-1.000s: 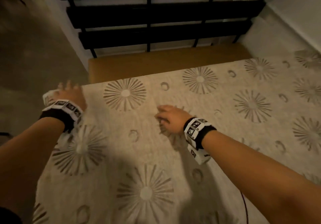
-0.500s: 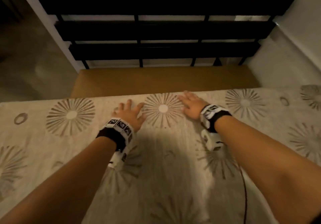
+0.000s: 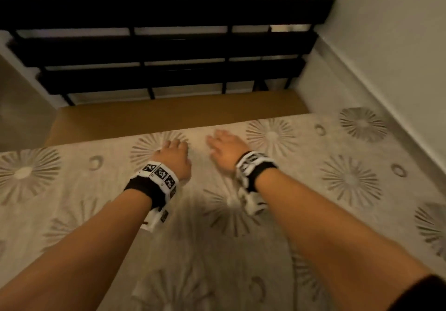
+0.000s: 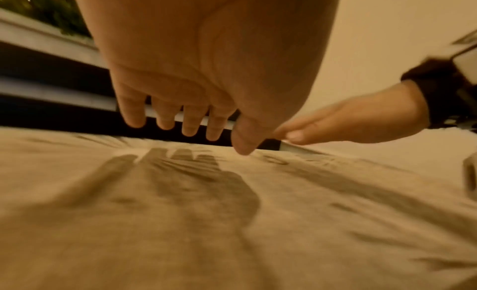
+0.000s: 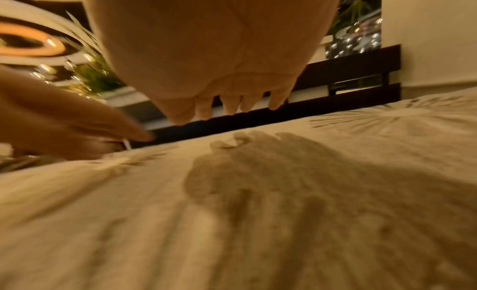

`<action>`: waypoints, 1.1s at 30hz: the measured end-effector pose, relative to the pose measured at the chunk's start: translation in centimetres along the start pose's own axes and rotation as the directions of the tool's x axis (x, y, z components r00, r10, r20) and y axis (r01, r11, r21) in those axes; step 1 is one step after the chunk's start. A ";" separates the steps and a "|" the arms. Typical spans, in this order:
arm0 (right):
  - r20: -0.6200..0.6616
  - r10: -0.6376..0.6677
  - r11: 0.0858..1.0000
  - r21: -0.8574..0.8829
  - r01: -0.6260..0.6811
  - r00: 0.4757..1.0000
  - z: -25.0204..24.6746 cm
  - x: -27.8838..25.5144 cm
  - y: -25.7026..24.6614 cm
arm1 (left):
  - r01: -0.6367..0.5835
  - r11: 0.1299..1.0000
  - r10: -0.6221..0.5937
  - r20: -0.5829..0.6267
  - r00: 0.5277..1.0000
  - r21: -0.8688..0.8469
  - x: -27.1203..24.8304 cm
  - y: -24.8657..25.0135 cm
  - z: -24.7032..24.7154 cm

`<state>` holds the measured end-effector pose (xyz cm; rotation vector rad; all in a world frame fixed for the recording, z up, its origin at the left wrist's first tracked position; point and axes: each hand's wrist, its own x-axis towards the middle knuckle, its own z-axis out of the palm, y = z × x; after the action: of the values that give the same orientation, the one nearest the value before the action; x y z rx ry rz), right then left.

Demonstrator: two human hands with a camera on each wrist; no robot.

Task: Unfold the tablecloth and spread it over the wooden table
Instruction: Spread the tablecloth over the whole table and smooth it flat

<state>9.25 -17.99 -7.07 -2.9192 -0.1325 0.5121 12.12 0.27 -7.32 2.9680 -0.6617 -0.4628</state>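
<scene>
- I'm watching the tablecloth (image 3: 277,226) lying spread flat over most of the wooden table (image 3: 169,115); pale fabric w/ grey sunburst prints & small rings.
- A bare strip of tabletop is showing past the cloth's far edge, btwn the cloth & the black slatted railing (image 3: 156,45).
- Cloth's right side is running up close to the white wall (image 3: 386,45); can't tell if it's touching.
- Left hand (image 3: 175,157) is hovering palm-down near the far edge, over a sunburst print. In the left wrist view its fingers (image 4: 189,123) are hanging loose & slightly apart, clear of the fabric, casting a shadow on it. Relaxed, grasping nothing.
- Right hand (image 3: 226,151) is sitting just beside the left one, also near the far edge, fingers stretched fwd. In the right wrist view the fingertips (image 5: 229,104) are off the cloth w/ a shadow beneath. Released, nothing in it.
- The two hands are apart, w/ a small gap of cloth btwn them.
- Both wrists are wearing black bands w/ white marker tags (image 3: 159,173); the camera units are hanging under the wrists.
- Right wrist view is blurry; greenery & small lights (image 5: 356,41) are showing beyond the railing.
- Motion blur is softening the cloth's texture in both wrist views.
</scene>
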 end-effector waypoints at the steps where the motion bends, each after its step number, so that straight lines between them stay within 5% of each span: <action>1: 0.010 -0.020 1.000 0.014 0.020 1.000 -0.4 -0.8 -0.6 | -0.032 0.999 0.031 -0.040 0.999 -0.037 0.1 2.0 0.4; 5: 0.014 0.021 0.999 0.040 -0.022 1.000 -1.2 -2.0 3.9 | -0.087 0.988 0.077 -0.078 0.994 -0.130 1.6 8.4 1.7; 12: 0.089 0.220 0.974 0.043 -0.224 0.972 -2.7 -3.5 23.9 | 0.093 0.995 -0.101 0.200 0.975 0.045 8.2 14.6 2.5; 15: 0.089 0.419 0.902 0.072 -0.426 0.903 -4.7 -6.5 33.9 | 0.097 0.984 -0.136 0.285 0.949 0.147 8.3 16.7 0.9; 18: 0.098 0.622 0.768 0.113 -0.630 0.777 -5.6 -10.2 41.7 | 0.123 0.980 -0.166 0.303 0.939 0.154 7.9 18.5 -0.4; 21: 0.120 0.723 0.667 0.136 -0.732 0.681 -5.4 -12.9 45.2 | 0.179 0.976 -0.209 0.306 0.929 0.123 7.2 19.1 -0.5; 23: 0.017 0.764 0.645 -0.047 -0.763 0.645 -5.3 -13.7 44.4 | 0.236 0.966 -0.255 0.226 0.940 0.109 6.7 19.3 -0.4; 25: -0.041 0.682 0.717 -0.155 -0.679 0.730 -4.6 -13.5 40.7 | 0.221 0.972 -0.230 0.122 0.965 0.084 5.8 19.8 -0.2; 29: -0.018 0.356 0.933 -0.053 -0.356 0.934 -2.7 -14.9 26.6 | 0.168 0.961 -0.198 -0.125 0.972 -0.219 0.6 19.2 0.5; 33: 0.011 0.053 0.997 0.059 -0.054 0.999 2.7 -22.5 11.9 | 0.168 0.937 -0.205 -0.093 0.974 -0.307 -11.0 15.4 3.6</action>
<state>-12.07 -31.92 -4.35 -2.8697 -0.0395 0.5286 -4.68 -8.97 -5.70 2.7519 -0.2685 -0.3495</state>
